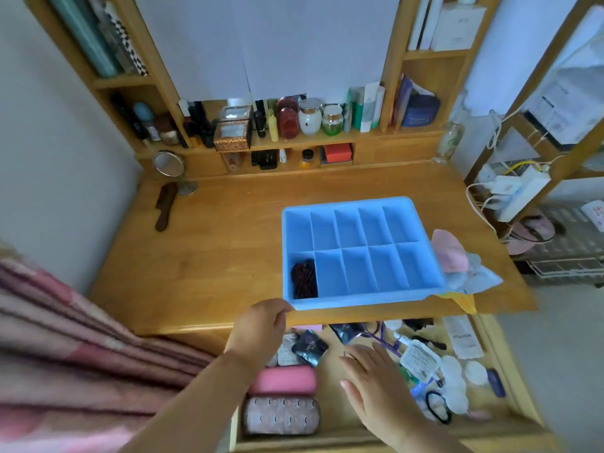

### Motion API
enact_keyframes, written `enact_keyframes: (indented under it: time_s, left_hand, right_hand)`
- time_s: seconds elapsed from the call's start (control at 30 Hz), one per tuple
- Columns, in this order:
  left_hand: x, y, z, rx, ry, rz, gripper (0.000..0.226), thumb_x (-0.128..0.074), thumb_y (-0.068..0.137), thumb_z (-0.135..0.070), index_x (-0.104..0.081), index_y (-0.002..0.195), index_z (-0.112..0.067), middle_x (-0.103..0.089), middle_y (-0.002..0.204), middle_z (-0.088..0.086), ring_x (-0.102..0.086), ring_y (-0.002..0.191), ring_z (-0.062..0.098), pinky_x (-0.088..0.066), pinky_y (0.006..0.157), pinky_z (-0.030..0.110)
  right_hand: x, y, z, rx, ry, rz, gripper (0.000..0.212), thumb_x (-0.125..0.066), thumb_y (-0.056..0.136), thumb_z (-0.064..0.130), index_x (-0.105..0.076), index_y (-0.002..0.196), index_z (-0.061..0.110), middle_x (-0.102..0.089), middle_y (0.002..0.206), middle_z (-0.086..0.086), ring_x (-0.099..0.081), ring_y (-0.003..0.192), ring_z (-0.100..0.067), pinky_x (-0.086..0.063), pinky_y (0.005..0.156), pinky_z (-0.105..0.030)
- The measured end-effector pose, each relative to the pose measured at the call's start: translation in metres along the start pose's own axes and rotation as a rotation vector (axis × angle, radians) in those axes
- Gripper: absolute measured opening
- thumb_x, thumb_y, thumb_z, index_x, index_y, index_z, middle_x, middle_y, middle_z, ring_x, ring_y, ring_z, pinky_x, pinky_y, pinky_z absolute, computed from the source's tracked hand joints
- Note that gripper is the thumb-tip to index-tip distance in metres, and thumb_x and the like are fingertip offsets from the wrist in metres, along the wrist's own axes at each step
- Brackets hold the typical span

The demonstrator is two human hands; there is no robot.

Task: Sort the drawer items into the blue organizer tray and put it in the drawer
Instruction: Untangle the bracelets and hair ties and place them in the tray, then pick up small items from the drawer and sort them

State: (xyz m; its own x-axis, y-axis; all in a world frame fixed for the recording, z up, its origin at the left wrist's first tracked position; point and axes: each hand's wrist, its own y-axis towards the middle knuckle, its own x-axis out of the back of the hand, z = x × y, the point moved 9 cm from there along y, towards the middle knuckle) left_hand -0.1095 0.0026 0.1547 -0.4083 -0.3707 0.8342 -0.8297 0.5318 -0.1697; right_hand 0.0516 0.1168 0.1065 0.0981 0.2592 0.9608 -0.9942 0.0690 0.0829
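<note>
Head view, from my remote seat: at the far left edge of the frame I see a pink striped cloth (65, 338), and above it, on the wooden desk (202, 256), a dark comb (165, 206) lying just beside a small round mirror (169, 165). Moving right, my left hand (258, 328) sits at the lower centre, its fingers curled over the near left corner of the blue organizer tray (359, 297), gripping the rim. That tray rests on the desk right of centre, its near edge at the desk's front; a dark beaded string (304, 277) lies in its near left compartment. Below it the open drawer (503, 397) holds a pink case (282, 380) and a patterned case (281, 416) at the left, and a dark sachet (310, 348) above them. My right hand (376, 384) hovers flat over the drawer's middle, fingers straight and released, holding nothing. Farther right lie a white labelled tube (420, 359), cotton pads (457, 380) and a black hair tie (438, 407). Pink fabric (449, 253) touches the tray's right side.
</note>
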Motion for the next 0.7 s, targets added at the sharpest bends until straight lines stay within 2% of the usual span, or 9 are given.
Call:
enact_keyframes:
  time_s: [0.03, 0.1, 0.13, 0.2, 0.27, 0.37, 0.47, 0.6, 0.7]
  left_hand:
    - [-0.013, -0.016, 0.006, 0.028, -0.018, 0.002, 0.025, -0.049, 0.092, -0.012, -0.069, 0.105, -0.021, -0.07, 0.105, -0.004, -0.063, 0.098, 0.017, -0.044, 0.083, 0.024]
    - [-0.044, -0.044, 0.022, 0.088, -0.042, 0.016, 0.025, -0.05, 0.09, -0.01, -0.069, 0.104, -0.022, -0.068, 0.1, -0.003, -0.061, 0.088, 0.014, -0.042, 0.079, 0.021]
    - [-0.061, -0.059, 0.031, 0.133, -0.051, 0.032, 0.026, -0.05, 0.091, -0.01, -0.069, 0.105, -0.021, -0.067, 0.099, -0.003, -0.059, 0.083, 0.012, -0.041, 0.076, 0.019]
    - [-0.092, -0.084, 0.051, 0.224, -0.096, 0.033, 0.026, -0.052, 0.091, -0.011, -0.069, 0.107, -0.022, -0.07, 0.101, -0.004, -0.061, 0.084, 0.011, -0.045, 0.079, 0.021]
    - [-0.118, -0.104, 0.07, 0.277, -0.113, 0.021, 0.026, -0.053, 0.09, -0.011, -0.07, 0.106, -0.022, -0.072, 0.102, -0.004, -0.064, 0.087, 0.013, -0.049, 0.082, 0.025]
    - [-0.148, -0.121, 0.088, 0.314, -0.104, 0.012, 0.027, -0.053, 0.089, -0.008, -0.069, 0.106, -0.022, -0.07, 0.102, -0.005, -0.062, 0.084, 0.013, -0.047, 0.078, 0.024]
    - [-0.169, -0.121, 0.095, 0.289, -0.122, -0.005, 0.023, -0.055, 0.089, -0.008, -0.068, 0.101, -0.022, -0.068, 0.097, -0.007, -0.059, 0.078, 0.012, -0.043, 0.072, 0.023]
    - [-0.189, -0.107, 0.094, 0.236, -0.096, -0.038, 0.017, -0.053, 0.086, -0.012, -0.069, 0.091, -0.017, -0.067, 0.085, -0.003, -0.063, 0.079, 0.021, -0.042, 0.068, 0.026]
    - [-0.194, -0.104, 0.09, 0.228, -0.105, -0.098, 0.023, -0.046, 0.076, -0.019, -0.066, 0.085, -0.015, -0.066, 0.08, 0.0, -0.062, 0.073, 0.027, -0.044, 0.064, 0.029]
  right_hand:
    - [-0.009, -0.014, -0.005, -0.016, 0.002, 0.036, 0.017, -0.051, 0.078, 0.032, -0.06, 0.092, 0.027, -0.057, 0.101, 0.01, -0.058, 0.091, -0.011, -0.037, 0.094, -0.03]
    - [-0.027, -0.036, -0.016, -0.057, 0.025, 0.114, 0.015, -0.065, 0.067, 0.031, -0.06, 0.08, 0.031, -0.057, 0.085, 0.014, -0.058, 0.07, -0.006, -0.046, 0.073, -0.021]
    - [-0.038, -0.045, -0.02, -0.074, 0.036, 0.15, 0.018, -0.07, 0.061, 0.033, -0.06, 0.075, 0.033, -0.057, 0.078, 0.017, -0.055, 0.062, -0.003, -0.046, 0.063, -0.018]
    - [-0.055, -0.059, -0.029, -0.107, 0.023, 0.211, 0.015, -0.069, 0.057, 0.037, -0.062, 0.069, 0.035, -0.056, 0.068, 0.017, -0.053, 0.052, -0.004, -0.043, 0.051, -0.015]
    - [-0.076, -0.073, -0.039, -0.138, 0.036, 0.263, 0.007, -0.06, 0.067, 0.036, -0.065, 0.072, 0.034, -0.058, 0.068, 0.015, -0.056, 0.053, -0.007, -0.043, 0.051, -0.018]
    - [-0.104, -0.096, -0.052, -0.202, 0.083, 0.301, 0.027, -0.038, 0.078, 0.038, -0.065, 0.07, 0.034, -0.058, 0.065, 0.015, -0.056, 0.054, -0.004, -0.035, 0.049, -0.016]
    - [-0.113, -0.105, -0.06, -0.242, 0.172, 0.269, 0.021, -0.042, 0.076, 0.038, -0.06, 0.066, 0.034, -0.055, 0.062, 0.018, -0.053, 0.054, 0.0, -0.035, 0.047, -0.014]
    - [-0.12, -0.103, -0.067, -0.298, 0.257, 0.238, 0.018, -0.045, 0.075, 0.033, -0.057, 0.062, 0.031, -0.052, 0.059, 0.016, -0.051, 0.055, -0.001, -0.036, 0.045, -0.016]
    - [-0.128, -0.101, -0.074, -0.341, 0.321, 0.312, 0.019, -0.047, 0.084, 0.028, -0.064, 0.076, 0.025, -0.061, 0.074, 0.011, -0.056, 0.071, -0.005, -0.047, 0.061, -0.021]
